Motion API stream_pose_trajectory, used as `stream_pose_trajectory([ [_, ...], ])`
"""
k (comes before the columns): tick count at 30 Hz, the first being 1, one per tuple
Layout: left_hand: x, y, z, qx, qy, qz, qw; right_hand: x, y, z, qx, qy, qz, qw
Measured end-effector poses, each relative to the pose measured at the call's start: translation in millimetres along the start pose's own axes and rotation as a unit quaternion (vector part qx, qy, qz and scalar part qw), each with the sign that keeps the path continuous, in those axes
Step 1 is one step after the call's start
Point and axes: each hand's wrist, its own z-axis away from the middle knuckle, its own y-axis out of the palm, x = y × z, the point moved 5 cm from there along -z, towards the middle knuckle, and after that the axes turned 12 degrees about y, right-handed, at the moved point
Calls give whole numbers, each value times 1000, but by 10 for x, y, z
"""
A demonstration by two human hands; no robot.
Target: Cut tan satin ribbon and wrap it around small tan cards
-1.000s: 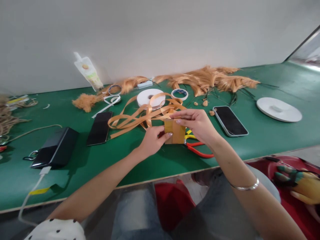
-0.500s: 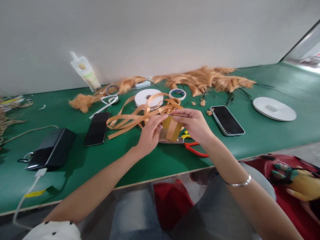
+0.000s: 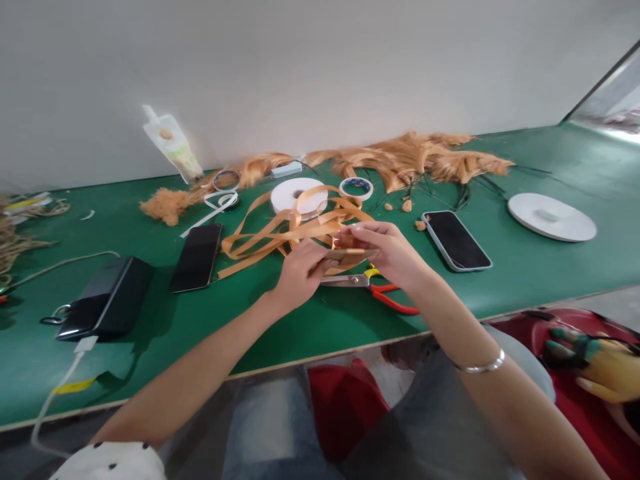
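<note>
Both hands were near each other, closed on one thin card [image 3: 344, 253] between them: the left hand [image 3: 301, 268] pinched its left end, and the right hand [image 3: 393, 250] gripped the right end by the fingertips, how firmly could not be told. Handling it well seemed to call for a light, even grip at both ends, the peach ribbon [image 3: 313, 231] drawn flat without twist, and its loose loops, just beyond the hands, free of snags. Fingers were best held clear of the scissors [image 3: 356, 281], which lay just on the near side of the card. The card stood almost edge-on to the view, its visible edge running roughly level from left hand to right; its faces were mostly hidden, so its true long axis could not be judged
</note>
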Motion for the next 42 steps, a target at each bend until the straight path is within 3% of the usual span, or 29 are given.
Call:
stream_pose_trajectory([
  [4,103,51,32,38,-123,34,991,83,16,45,19,-42,15,999],
  [8,176,94,80,79,-238,72,965,93,-25,32,-9,-81,63,995],
  [12,145,125,91,113,-275,103,949,96,-72,9,-56,-120,114,985],
  [15,125,131,102,103,-279,124,947,97,-108,-4,-86,-123,106,983],
  [18,142,98,110,40,-232,108,966,83,-128,-12,-98,-104,67,987],
  [21,104,75,96,11,-90,23,996,68,-127,-8,-100,-85,45,990],
  [24,24,62,86,9,31,-77,996,51,-109,-1,-90,-65,38,993],
  [28,-64,-30,41,-24,67,-128,989,23,-61,3,-62,-37,37,997],
  [32,-134,-45,-12,-2,73,-66,995,16,-6,11,-31,-37,44,998],
  [35,-106,1,-26,31,25,-18,999,37,35,30,2,-51,63,997],
  [38,-7,71,-16,84,-83,8,993,69,45,48,26,-70,62,995],
  [42,92,123,20,128,-223,44,966,94,13,45,11,-104,75,992],
])
